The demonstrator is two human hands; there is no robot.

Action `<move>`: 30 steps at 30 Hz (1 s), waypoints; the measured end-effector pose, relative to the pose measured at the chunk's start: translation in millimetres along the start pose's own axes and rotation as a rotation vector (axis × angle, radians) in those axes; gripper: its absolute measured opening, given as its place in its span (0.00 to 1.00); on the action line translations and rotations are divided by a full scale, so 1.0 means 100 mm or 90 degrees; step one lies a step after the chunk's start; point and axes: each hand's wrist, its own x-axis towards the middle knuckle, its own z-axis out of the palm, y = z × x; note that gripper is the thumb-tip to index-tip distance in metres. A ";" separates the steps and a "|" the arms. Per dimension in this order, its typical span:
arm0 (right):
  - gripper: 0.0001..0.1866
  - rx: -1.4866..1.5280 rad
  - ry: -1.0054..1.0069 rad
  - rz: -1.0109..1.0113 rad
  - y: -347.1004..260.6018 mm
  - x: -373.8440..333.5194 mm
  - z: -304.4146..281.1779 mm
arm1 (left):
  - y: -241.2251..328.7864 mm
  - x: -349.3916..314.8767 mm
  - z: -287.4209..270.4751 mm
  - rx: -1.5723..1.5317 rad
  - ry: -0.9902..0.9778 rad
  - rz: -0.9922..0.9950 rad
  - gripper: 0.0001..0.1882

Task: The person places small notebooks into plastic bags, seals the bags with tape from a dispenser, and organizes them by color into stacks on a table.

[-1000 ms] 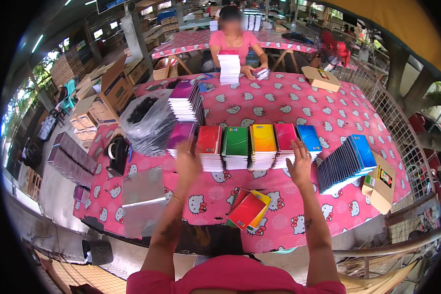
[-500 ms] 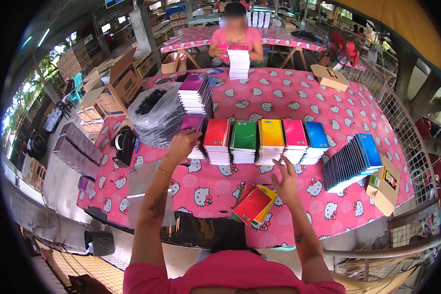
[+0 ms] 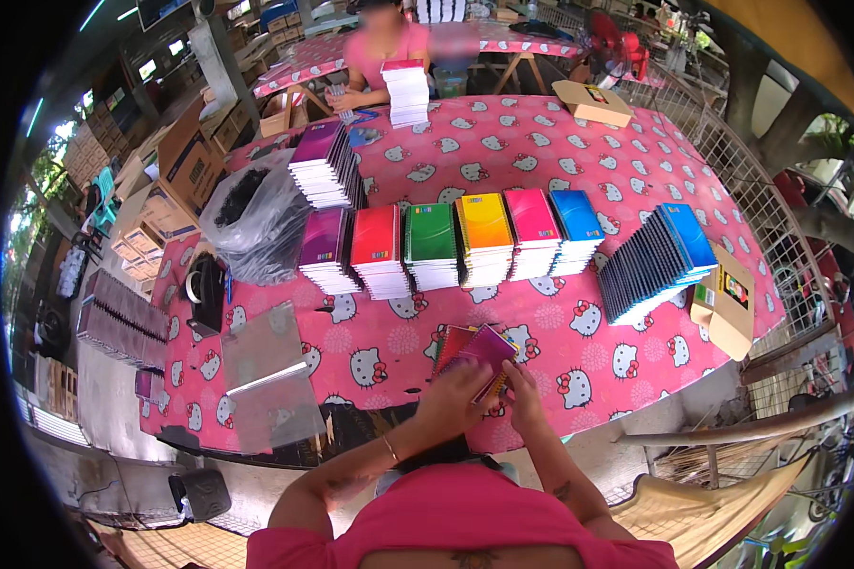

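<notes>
A purple spiral notebook (image 3: 491, 347) lies tilted on a small fanned pile at the table's near edge. Beneath it show a red notebook (image 3: 453, 341) and a bit of yellow. My left hand (image 3: 454, 396), smeared by motion, is closed on the purple notebook's lower left side. Against the right edge of the pile, my right hand (image 3: 525, 398) has its fingers bent round the notebooks' corner. Beyond my hands runs a row of notebook stacks: purple (image 3: 324, 237), red (image 3: 377, 235), green (image 3: 432, 232), yellow (image 3: 485, 220), pink (image 3: 532, 216) and blue (image 3: 575, 216).
A taller purple stack (image 3: 321, 147) stands behind the row, beside a clear plastic bag (image 3: 256, 223). Left are a tape dispenser (image 3: 205, 289) and clear plastic sheets (image 3: 268, 351). A leaning blue stack (image 3: 650, 266) and open carton (image 3: 728, 299) stand right. A co-worker (image 3: 386, 57) sits opposite.
My left hand has come back from the purple stack with a purple notebook, now over the small pile. My right hand has moved down to the pile's edge. The view has shifted.
</notes>
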 end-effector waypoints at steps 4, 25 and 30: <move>0.23 0.021 -0.050 0.010 0.07 0.18 0.19 | -0.63 -0.07 0.39 -0.151 0.007 -0.431 0.26; 0.48 -0.030 -0.445 -0.396 0.57 -0.55 2.14 | -1.69 -1.45 -1.19 -0.859 0.117 -0.292 0.45; 0.56 -0.164 -0.293 -0.417 1.30 -0.15 2.20 | -2.17 -1.53 -0.28 -0.770 0.137 -0.135 0.53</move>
